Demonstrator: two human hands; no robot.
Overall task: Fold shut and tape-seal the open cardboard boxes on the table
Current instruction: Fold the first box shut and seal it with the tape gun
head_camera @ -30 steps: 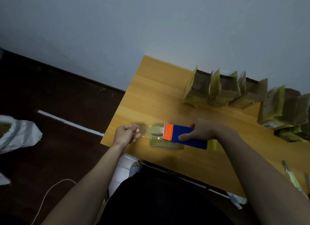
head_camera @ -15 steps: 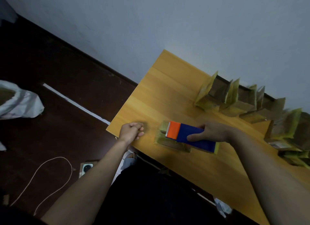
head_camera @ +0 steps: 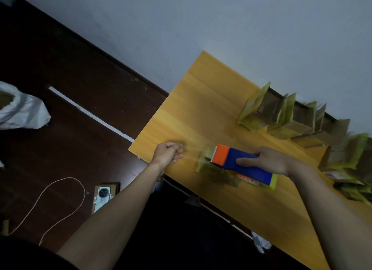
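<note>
Head view: tape dispenser (head_camera: pixel 242 162) within right-hand fingers (head_camera: pixel 246 161).

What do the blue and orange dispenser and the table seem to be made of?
Dispenser: likely plastic, going by its smooth, saturated blue and orange faces. Table: wood or wood-look laminate, with honey-coloured plank grain lines and a soft sheen; which one is unclear.

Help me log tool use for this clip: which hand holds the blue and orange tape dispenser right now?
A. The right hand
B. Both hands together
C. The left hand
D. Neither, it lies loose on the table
A: the right hand wraps round the blue body of the tape dispenser, thumb on its side, while the left hand is apart from it near the table edge.
</note>
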